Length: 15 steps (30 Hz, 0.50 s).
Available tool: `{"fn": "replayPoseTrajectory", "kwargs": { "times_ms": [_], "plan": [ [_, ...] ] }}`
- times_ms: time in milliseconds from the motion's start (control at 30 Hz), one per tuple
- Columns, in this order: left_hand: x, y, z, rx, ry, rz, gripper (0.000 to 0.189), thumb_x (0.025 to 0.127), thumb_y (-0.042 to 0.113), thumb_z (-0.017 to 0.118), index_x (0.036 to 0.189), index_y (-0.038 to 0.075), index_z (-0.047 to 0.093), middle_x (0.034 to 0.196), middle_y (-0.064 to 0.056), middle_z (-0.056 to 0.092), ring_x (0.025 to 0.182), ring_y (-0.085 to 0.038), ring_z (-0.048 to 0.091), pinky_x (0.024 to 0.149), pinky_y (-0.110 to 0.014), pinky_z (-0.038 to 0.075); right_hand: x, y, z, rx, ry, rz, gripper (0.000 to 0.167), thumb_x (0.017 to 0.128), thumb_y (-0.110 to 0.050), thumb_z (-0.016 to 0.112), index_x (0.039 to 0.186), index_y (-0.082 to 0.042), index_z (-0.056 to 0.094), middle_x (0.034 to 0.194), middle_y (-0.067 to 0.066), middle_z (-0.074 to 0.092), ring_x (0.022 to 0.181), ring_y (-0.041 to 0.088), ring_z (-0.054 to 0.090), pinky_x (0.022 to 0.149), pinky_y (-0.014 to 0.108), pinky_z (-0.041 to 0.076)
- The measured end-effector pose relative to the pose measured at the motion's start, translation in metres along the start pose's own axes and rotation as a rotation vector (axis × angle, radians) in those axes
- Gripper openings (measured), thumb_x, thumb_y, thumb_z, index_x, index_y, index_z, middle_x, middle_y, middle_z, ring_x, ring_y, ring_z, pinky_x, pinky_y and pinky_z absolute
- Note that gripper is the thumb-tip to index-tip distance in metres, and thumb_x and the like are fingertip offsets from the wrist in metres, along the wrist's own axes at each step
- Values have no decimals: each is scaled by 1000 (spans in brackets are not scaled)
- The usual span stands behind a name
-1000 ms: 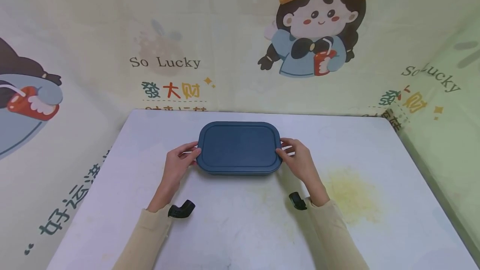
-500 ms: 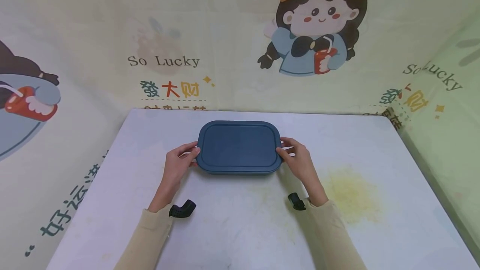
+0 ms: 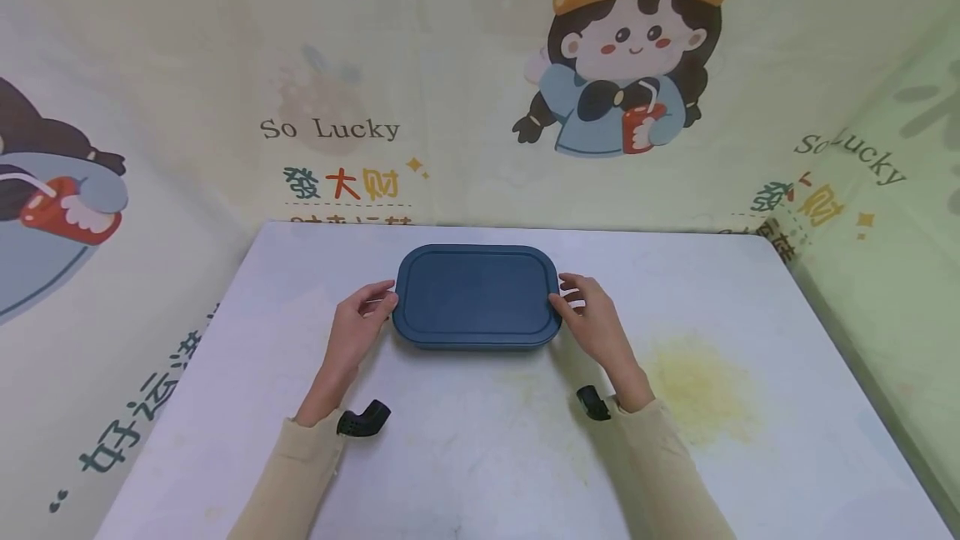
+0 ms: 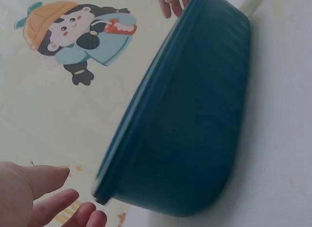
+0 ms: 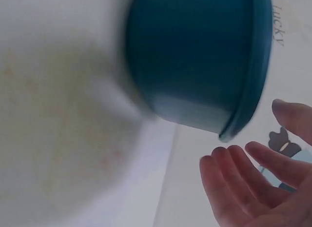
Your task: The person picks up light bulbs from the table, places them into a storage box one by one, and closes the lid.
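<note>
A dark blue rectangular lidded container (image 3: 477,294) with rounded corners sits on the white table, lid up. At its left end my left hand (image 3: 358,327) has thumb and fingers parted; in the left wrist view the fingertips (image 4: 68,174) stand just off the lid's rim (image 4: 141,100). My right hand (image 3: 596,325) lies beside the other end, its thumb overlapping the lid's edge in the head view. From the right wrist, its fingers (image 5: 234,173) look loosely spread, with a gap below the container's wall (image 5: 195,56). Neither hand grips anything.
The white table (image 3: 480,448) carries a yellowish stain (image 3: 701,390) to the right of the right forearm. A printed cloth (image 3: 465,65) hangs behind and along both sides. Each sleeve cuff has a black wrist device (image 3: 364,419) on it.
My hands have loosened from the container's ends, and the left fingers have drawn slightly left, off the rim. The container stays in place; the head view has shifted a little.
</note>
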State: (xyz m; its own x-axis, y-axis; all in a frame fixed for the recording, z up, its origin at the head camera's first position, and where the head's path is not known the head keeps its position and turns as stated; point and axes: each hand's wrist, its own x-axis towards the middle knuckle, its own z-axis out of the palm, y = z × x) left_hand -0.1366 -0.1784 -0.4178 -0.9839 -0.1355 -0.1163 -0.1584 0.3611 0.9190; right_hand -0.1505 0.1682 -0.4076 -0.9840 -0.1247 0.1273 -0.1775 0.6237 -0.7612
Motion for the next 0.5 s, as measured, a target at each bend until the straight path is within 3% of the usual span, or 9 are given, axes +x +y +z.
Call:
{"fn": "replayPoseTrajectory", "kwargs": {
  "times_ms": [167, 500],
  "plan": [
    [-6, 13, -2, 53, 13, 97, 45, 100, 30, 61, 140, 10, 55, 133, -13, 59, 124, -27, 54, 106, -44, 45, -1, -5, -4, -18, 7, -73, 49, 97, -21, 66, 137, 4, 51, 129, 22, 55, 115, 36, 58, 94, 50, 52],
    [-29, 46, -1, 176, 17, 277, 48, 97, 28, 65, 140, 10, 55, 137, -13, 54, 125, -29, 52, 104, -48, 46, -14, -33, -16, -84, -71, -109, 60, 97, -28, 66, 145, 0, 43, 139, 18, 47, 124, 33, 49, 101, 49, 47]
  ]
}}
